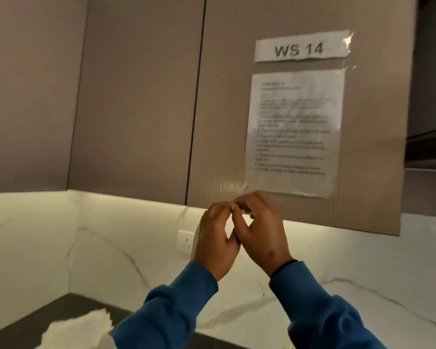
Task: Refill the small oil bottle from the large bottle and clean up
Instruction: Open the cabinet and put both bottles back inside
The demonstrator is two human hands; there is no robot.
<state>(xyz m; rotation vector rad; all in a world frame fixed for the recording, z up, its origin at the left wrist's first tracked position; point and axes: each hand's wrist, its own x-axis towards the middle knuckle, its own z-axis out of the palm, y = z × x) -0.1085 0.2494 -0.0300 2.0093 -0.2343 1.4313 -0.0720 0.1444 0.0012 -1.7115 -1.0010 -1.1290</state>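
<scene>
A: Where are we in this? Neither oil bottle shows from the head camera, so we cannot say where the small one or the large one stands.

B: Agreed. We see only our left hand point(215, 244) and right hand point(261, 234) raised together before the cabinet door point(237, 96), just below the taped instruction sheet point(293, 132) and the "WS 14" label point(298, 49).

A: And the fingers?

B: Both sets are curled, tips meeting at about twelve o'clock from the palms, seemingly pinching something small and pale. It is too blurred to name; it might be a scrap of tissue or a corner of tape. Something whitish also shows behind the left hand at its nine o'clock edge, and we cannot tell what it is.

A: Then which step do we judge this to be?

B: Likely the clean-up end, or a look at the instructions. The white paper towel point(75, 328) lies on the dark worktop point(25, 321) at seven o'clock from the hands, near the marble backsplash point(111, 248) and its wall socket point(185, 241).

A: How do we do it well?

B: Keep the pinch light and work slowly at the fingertips, so that whatever we hold does not tear. Then look down to the worktop before reaching, since the bottles are out of sight.
</scene>
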